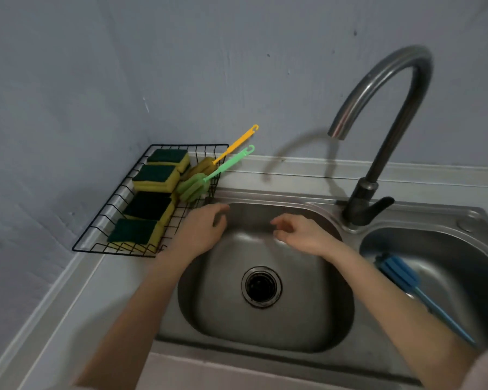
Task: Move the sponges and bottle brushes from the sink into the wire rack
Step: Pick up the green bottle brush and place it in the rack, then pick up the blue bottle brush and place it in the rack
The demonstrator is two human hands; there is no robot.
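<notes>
Okay, both hands empty over the main sink basin (265, 249). Left hand (200, 232) sits at the basin's left rim, just beside the wire rack (96, 220), fingers loosely curled, holding nothing. Right hand (299, 233) hangs above the basin's back slope, fingers spread and slightly bent, also holding nothing. Hands apart from each other, palms down.

Wire rack is black, on the counter (68, 305) in the corner to the left of the sink, against the wall (181, 66). Four yellow sponges with dark green scrub tops in it, in a row front to back: front sponge (134, 233), second sponge (148, 206), third sponge (155, 177), back sponge (169, 157). Third one looks stacked on another; cannot tell for sure.

Two bottle brushes in the rack's right side, heads inside, handles sticking out over the rack's back right corner: green bottle brush (209, 175) and yellow bottle brush (234, 144). Yellow one lies behind the green one, handles roughly parallel, tilted up toward the wall.

Blue bottle brush (400, 274) is in the smaller right basin (448, 249), head near the left wall of it, handle running down toward the right, passing behind the right forearm.

Main basin is bare apart from the drain (261, 287). Faucet (378, 122) arches above the divider between basins, spout toward the main basin.
</notes>
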